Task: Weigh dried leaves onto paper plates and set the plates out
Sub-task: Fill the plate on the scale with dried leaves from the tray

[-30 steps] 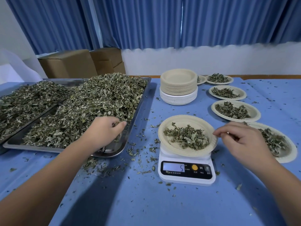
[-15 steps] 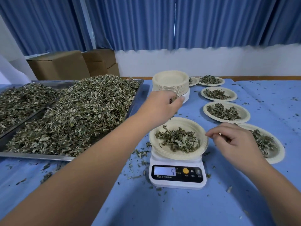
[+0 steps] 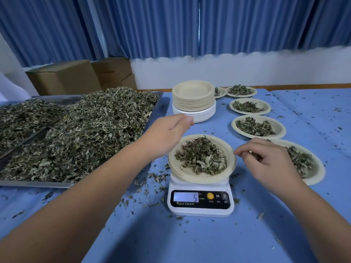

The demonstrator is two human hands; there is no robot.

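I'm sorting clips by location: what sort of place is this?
Probably a makeshift herb-portioning workroom: steel trays heaped with dried leaves, a digital scale on a blue-covered table, cardboard boxes by the curtains.

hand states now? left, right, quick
Left hand: blurred above the plate, cannot tell.
Right hand: fingers curled, pinching what looks like a small leaf scrap.

cloth [image 3: 190,243] blue | curtains [image 3: 152,25] blue | leaves [image 3: 85,133] grey-green | plates [image 3: 191,90] beige | scale [image 3: 200,212] white
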